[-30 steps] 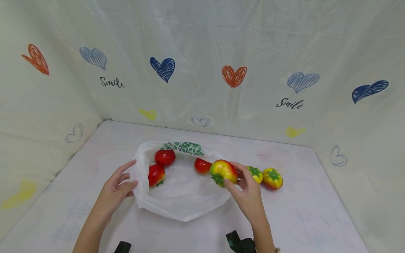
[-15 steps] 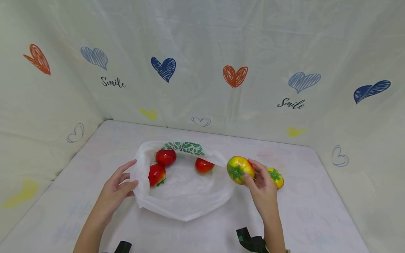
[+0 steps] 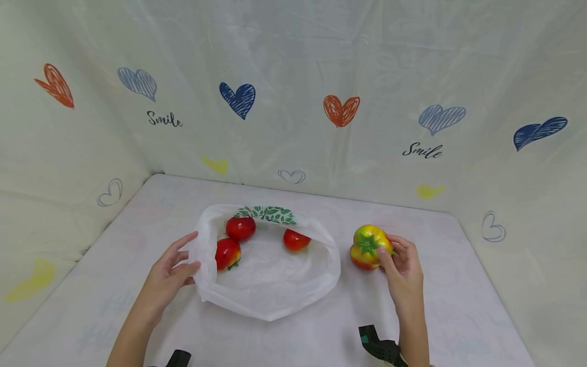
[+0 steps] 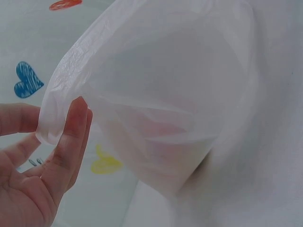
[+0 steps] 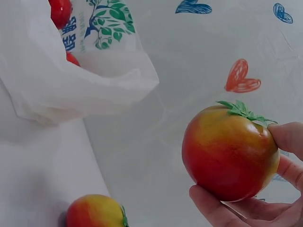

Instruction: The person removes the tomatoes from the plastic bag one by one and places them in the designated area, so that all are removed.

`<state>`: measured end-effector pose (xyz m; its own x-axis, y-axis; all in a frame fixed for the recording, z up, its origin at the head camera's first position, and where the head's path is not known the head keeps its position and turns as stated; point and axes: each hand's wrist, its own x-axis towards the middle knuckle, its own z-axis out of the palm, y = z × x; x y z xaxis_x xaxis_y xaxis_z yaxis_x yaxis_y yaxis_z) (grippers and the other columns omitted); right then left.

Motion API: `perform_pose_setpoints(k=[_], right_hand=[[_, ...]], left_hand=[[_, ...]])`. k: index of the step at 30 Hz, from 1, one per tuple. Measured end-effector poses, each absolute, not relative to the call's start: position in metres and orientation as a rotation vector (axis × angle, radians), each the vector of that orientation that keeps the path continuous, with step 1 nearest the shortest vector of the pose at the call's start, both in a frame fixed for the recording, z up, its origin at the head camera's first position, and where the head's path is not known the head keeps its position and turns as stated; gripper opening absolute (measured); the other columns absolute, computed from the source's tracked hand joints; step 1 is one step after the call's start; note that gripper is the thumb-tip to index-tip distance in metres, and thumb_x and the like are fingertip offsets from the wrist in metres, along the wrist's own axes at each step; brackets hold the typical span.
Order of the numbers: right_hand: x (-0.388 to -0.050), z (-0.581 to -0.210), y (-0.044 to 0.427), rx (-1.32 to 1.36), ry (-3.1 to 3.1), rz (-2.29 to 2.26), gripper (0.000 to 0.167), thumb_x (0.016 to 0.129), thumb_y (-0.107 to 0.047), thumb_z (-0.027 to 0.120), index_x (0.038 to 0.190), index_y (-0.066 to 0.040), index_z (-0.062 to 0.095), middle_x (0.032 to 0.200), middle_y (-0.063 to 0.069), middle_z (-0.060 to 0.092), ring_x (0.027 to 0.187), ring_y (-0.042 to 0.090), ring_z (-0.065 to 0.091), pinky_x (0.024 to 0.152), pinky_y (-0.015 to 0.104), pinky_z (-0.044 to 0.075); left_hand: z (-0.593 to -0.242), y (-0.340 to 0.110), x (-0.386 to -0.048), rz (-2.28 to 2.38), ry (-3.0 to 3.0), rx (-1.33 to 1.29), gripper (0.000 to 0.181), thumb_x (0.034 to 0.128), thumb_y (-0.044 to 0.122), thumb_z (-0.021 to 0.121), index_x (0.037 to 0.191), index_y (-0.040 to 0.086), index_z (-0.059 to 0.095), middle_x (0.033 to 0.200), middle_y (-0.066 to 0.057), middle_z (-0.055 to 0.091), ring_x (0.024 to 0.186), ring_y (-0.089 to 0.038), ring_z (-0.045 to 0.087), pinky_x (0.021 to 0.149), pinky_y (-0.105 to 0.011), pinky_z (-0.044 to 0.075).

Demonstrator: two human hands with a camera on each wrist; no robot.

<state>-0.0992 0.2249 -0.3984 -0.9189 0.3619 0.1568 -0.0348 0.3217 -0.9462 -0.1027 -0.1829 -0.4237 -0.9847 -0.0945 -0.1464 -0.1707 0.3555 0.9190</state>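
Observation:
My left hand [image 3: 169,270] pinches the left rim of a white plastic bag [image 3: 270,300], which lies with its mouth held wide. In the left wrist view the fingers [image 4: 71,127] grip the thin film. Inside the bag sit a red tomato [image 3: 240,229], a red-yellow tomato [image 3: 227,254] and another red one [image 3: 295,240]. To the right of the bag, my right hand [image 3: 403,265] holds a yellow-red tomato [image 5: 229,156] with a green leafy top, raised off the table. Another tomato [image 5: 94,211] lies below it, largely covered in the head view.
The white table [image 3: 458,306] carries the bag and tomatoes. A pale curtain with printed hearts [image 3: 341,110] stands behind and at both sides. Green leaves are printed on the bag's back wall. A black device [image 3: 382,346] is on the right wrist.
My right hand has moved right, from over the bag's right rim to beyond it, carrying the tomato above those on the table. The left hand and bag have stayed put.

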Motion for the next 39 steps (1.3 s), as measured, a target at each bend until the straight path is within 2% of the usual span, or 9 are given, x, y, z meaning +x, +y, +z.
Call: perform_pose_setpoints(k=[2, 8, 14, 18, 23, 27, 31, 35, 39], right_hand=[[-0.101, -0.403, 0.232, -0.306, -2.206, 1.641, 0.039, 0.091, -0.027, 0.059, 0.127, -0.015, 0.047, 0.125, 0.011, 0.05, 0.095, 0.009, 0.057, 0.069, 0.009, 0.051], [-0.1, -0.406, 0.25, -0.416, -2.204, 1.572, 0.042, 0.091, -0.032, 0.058, 0.126, -0.015, 0.042, 0.135, 0.014, 0.043, 0.107, 0.016, 0.051, 0.074, 0.001, 0.044], [-0.122, -0.468, 0.311, -0.443, -2.071, 1.603, 0.048, 0.085, -0.035, 0.067, 0.125, -0.023, 0.044, 0.132, 0.005, 0.046, 0.102, 0.008, 0.056, 0.07, 0.008, 0.05], [-0.13, -0.491, 0.338, -0.528, -2.059, 1.573, 0.052, 0.083, -0.04, 0.066, 0.126, -0.026, 0.042, 0.133, 0.004, 0.045, 0.107, 0.012, 0.057, 0.068, 0.012, 0.052], [-0.113, -0.452, 0.317, -0.682, -1.974, 1.637, 0.049, 0.086, -0.039, 0.063, 0.126, -0.026, 0.039, 0.137, 0.01, 0.042, 0.109, 0.013, 0.054, 0.067, 0.007, 0.05], [-0.103, -0.424, 0.297, -0.792, -1.928, 1.624, 0.044, 0.088, -0.039, 0.059, 0.126, -0.025, 0.042, 0.138, 0.014, 0.042, 0.112, 0.018, 0.051, 0.067, 0.002, 0.046], [-0.107, -0.442, 0.314, -0.805, -1.821, 1.679, 0.048, 0.084, -0.042, 0.063, 0.127, -0.026, 0.047, 0.133, 0.008, 0.047, 0.109, 0.012, 0.054, 0.068, 0.006, 0.049], [-0.114, -0.465, 0.332, -0.821, -1.695, 1.726, 0.053, 0.081, -0.044, 0.065, 0.128, -0.027, 0.047, 0.128, 0.002, 0.05, 0.106, 0.008, 0.055, 0.072, 0.011, 0.051], [-0.119, -0.484, 0.345, -0.84, -1.557, 1.766, 0.057, 0.076, -0.044, 0.071, 0.125, -0.025, 0.05, 0.126, 0.001, 0.05, 0.109, 0.013, 0.053, 0.069, 0.013, 0.053]], left_hand=[[-0.421, -0.182, -0.101, 1.731, 2.525, -0.249, 0.062, 0.0906, 0.035, 0.058, 0.145, 0.034, 0.029, 0.131, -0.017, 0.048, 0.093, -0.011, 0.065, 0.075, -0.025, 0.056], [-0.404, -0.177, -0.097, 1.706, 2.489, -0.251, 0.062, 0.0933, 0.029, 0.055, 0.147, 0.03, 0.024, 0.135, -0.018, 0.045, 0.094, -0.006, 0.064, 0.077, -0.02, 0.054], [-0.402, -0.176, -0.097, 1.678, 2.486, -0.276, 0.062, 0.0942, 0.027, 0.054, 0.148, 0.029, 0.023, 0.137, -0.019, 0.044, 0.098, -0.012, 0.064, 0.078, -0.021, 0.054], [-0.401, -0.176, -0.096, 1.675, 2.486, -0.279, 0.062, 0.0942, 0.027, 0.054, 0.147, 0.03, 0.023, 0.137, -0.019, 0.043, 0.1, -0.015, 0.063, 0.078, -0.021, 0.054], [-0.401, -0.176, -0.096, 1.683, 2.483, -0.271, 0.061, 0.0945, 0.025, 0.053, 0.147, 0.029, 0.023, 0.136, -0.019, 0.044, 0.096, -0.01, 0.063, 0.076, -0.019, 0.054], [-0.439, -0.191, -0.11, 1.719, 2.493, -0.248, 0.064, 0.0916, 0.036, 0.057, 0.146, 0.037, 0.024, 0.134, -0.013, 0.046, 0.095, -0.009, 0.064, 0.076, -0.023, 0.055], [-0.48, -0.206, -0.123, 1.747, 2.536, -0.218, 0.064, 0.0868, 0.047, 0.059, 0.142, 0.045, 0.027, 0.13, -0.005, 0.049, 0.095, -0.011, 0.066, 0.074, -0.025, 0.056], [-0.458, -0.198, -0.115, 1.748, 2.542, -0.207, 0.061, 0.0898, 0.039, 0.058, 0.144, 0.038, 0.029, 0.128, -0.012, 0.05, 0.092, -0.011, 0.066, 0.072, -0.023, 0.056], [-0.425, -0.185, -0.104, 1.731, 2.511, -0.25, 0.06, 0.0923, 0.031, 0.057, 0.146, 0.032, 0.028, 0.131, -0.017, 0.048, 0.092, -0.01, 0.065, 0.073, -0.022, 0.055]])
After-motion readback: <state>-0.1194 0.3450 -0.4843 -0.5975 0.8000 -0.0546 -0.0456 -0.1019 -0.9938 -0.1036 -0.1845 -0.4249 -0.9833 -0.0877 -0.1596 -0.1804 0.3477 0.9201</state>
